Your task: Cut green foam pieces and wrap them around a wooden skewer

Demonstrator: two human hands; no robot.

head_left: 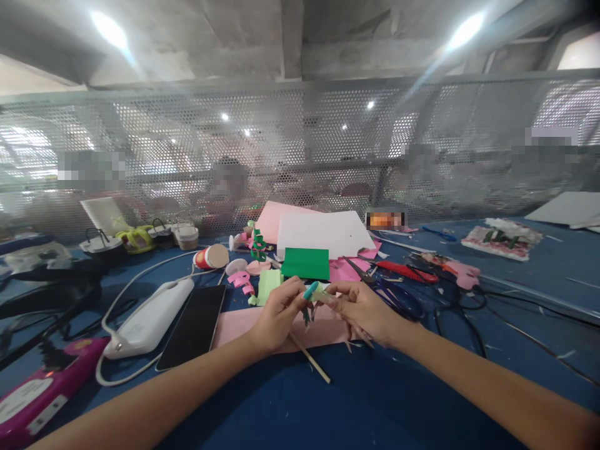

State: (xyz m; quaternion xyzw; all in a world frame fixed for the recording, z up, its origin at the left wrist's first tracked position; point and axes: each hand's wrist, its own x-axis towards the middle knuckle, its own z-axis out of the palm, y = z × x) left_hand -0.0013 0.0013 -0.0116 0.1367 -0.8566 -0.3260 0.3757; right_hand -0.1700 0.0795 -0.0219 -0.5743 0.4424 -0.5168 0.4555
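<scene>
My left hand [280, 312] and my right hand [363, 311] meet above the pink paper [234, 328], fingers pinched together. Between their fingertips is a small strip of light green paper [320, 294]. A teal tip [310, 290] shows at my left thumb; whether it is a nail or a cover I cannot tell. A thin wooden stick [312, 359] slants down from under my left hand, and dark green shreds hang beside it. Just beyond my hands are a dark green paper rectangle [305, 263] and a light green paper piece [270, 286].
White sheets [323, 232] lie against the mesh screen [300, 144]. Scissors [359, 270], red-handled pliers [407, 271] and dark cables are to the right. At the left are a black phone [194, 326], a white power bank [152, 317], a magenta power strip [47, 387] and a tipped-over jar [210, 257].
</scene>
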